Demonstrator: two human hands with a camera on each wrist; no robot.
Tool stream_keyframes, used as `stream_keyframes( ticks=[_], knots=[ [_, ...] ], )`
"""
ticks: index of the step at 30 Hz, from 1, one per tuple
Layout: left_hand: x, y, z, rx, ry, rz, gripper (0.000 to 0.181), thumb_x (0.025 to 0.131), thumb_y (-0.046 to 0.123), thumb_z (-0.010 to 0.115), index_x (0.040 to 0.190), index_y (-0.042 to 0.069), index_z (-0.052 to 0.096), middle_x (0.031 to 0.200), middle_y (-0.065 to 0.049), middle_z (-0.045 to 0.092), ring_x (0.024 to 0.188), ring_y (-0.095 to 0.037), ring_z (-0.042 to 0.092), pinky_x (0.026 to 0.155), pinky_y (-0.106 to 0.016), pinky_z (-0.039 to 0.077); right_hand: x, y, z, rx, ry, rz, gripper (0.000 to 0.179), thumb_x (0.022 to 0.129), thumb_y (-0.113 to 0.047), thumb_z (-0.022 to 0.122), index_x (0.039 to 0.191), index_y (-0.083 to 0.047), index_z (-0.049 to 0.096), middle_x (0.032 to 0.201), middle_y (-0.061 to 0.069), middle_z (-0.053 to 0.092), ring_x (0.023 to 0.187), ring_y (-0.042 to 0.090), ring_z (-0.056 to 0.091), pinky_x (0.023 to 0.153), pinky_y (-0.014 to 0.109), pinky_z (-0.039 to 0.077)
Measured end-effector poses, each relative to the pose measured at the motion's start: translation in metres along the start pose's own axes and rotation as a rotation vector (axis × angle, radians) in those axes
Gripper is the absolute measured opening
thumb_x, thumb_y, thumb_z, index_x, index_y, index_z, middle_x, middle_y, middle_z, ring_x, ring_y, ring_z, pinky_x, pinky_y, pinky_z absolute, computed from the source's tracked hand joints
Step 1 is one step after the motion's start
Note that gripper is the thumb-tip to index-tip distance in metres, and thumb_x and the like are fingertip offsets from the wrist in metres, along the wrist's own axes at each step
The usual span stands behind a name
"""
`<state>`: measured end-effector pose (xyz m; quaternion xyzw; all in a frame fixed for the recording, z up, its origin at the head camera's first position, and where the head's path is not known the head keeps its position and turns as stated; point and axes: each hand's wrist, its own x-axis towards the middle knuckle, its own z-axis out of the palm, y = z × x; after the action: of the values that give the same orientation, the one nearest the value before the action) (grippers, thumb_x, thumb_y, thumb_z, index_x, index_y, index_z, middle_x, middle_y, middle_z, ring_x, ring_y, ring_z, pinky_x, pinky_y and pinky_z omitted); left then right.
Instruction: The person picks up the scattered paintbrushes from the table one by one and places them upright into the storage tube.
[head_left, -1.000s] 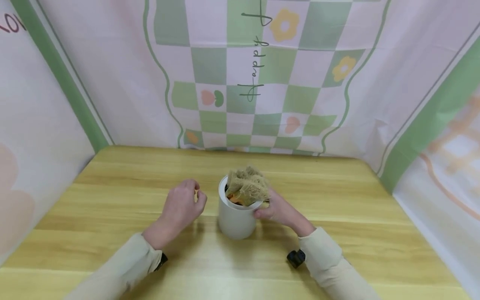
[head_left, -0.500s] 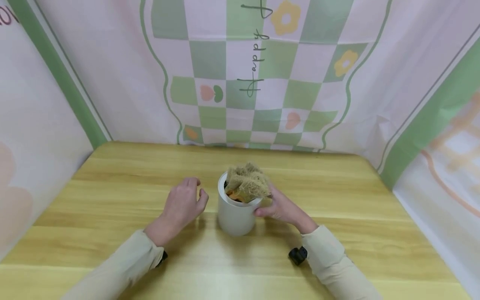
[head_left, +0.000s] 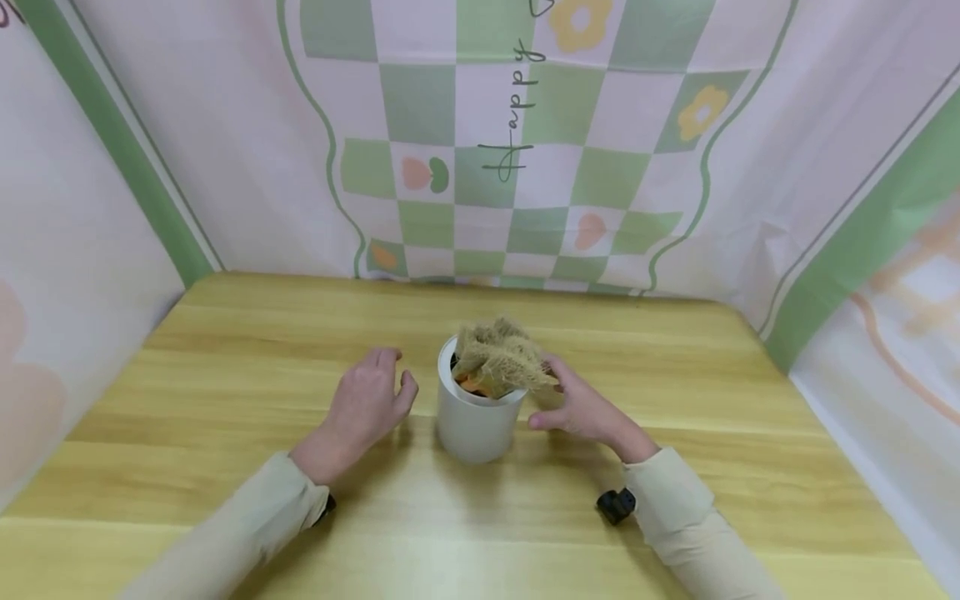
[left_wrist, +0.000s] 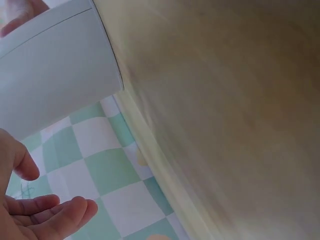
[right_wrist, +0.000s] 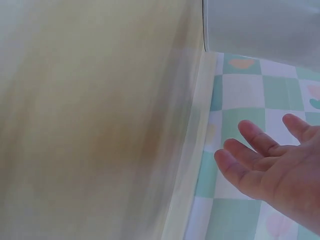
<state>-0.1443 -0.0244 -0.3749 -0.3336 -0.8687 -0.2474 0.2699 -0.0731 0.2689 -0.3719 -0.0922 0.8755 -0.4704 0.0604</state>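
Observation:
A white cylindrical container (head_left: pixel 477 433) stands upright on the table, with a bunched tan mesh cloth (head_left: pixel 498 360) heaped over its opening. Something orange (head_left: pixel 474 386) and something dark show inside under the cloth; their kind cannot be told. To the right of the container is my right hand (head_left: pixel 588 410), fingers spread, thumb apart from the wall and fingertips partly hidden behind the cloth. In the right wrist view that hand holds nothing. My left hand (head_left: pixel 363 404) hovers to the left of the container, fingers loosely bent, with a gap between it and the wall.
The wooden table (head_left: pixel 247 367) reaches back to a hanging curtain (head_left: pixel 420 100) with green and white checks. More printed cloth hangs at the left and right sides. A small black device (head_left: pixel 617 505) sits at the right wrist.
My right hand has let go of the container's side and moved a little to the right. The left hand has stayed nearly where it was. The head view has tilted slightly.

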Motion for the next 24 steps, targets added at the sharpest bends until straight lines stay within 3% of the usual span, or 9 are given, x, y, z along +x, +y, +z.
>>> stream_keyframes(
  ticks=[4,16,24],
  knots=[
    [0.001,-0.001,0.0,-0.006,-0.034,0.001,0.027,0.081,0.008,0.063,0.098,-0.013,0.065,0.089,-0.025,0.069,0.061,-0.028,0.066,0.051,-0.033,0.055,-0.001,0.002,-0.002,-0.017,-0.002,0.02,0.108,0.072,-0.039,0.082,0.152,-0.005,0.018,0.153,0.026,0.027,0.139,0.047,0.028,0.11,0.065,0.025],
    [0.001,-0.002,-0.001,0.012,-0.041,0.018,0.028,0.082,0.008,0.064,0.1,-0.013,0.063,0.087,-0.024,0.069,0.061,-0.026,0.065,0.052,-0.031,0.055,-0.007,0.008,-0.015,-0.167,0.051,0.06,0.085,0.078,-0.02,0.079,0.143,0.005,0.03,0.148,0.031,0.034,0.137,0.049,0.031,0.11,0.063,0.028],
    [-0.001,-0.002,-0.001,0.008,-0.067,0.012,0.028,0.082,0.008,0.064,0.101,-0.014,0.063,0.087,-0.025,0.068,0.063,-0.027,0.065,0.053,-0.031,0.056,-0.028,0.02,-0.032,-0.325,0.101,0.102,0.093,0.075,-0.028,0.082,0.144,0.006,0.03,0.146,0.032,0.034,0.132,0.051,0.035,0.107,0.065,0.029]
  ],
)
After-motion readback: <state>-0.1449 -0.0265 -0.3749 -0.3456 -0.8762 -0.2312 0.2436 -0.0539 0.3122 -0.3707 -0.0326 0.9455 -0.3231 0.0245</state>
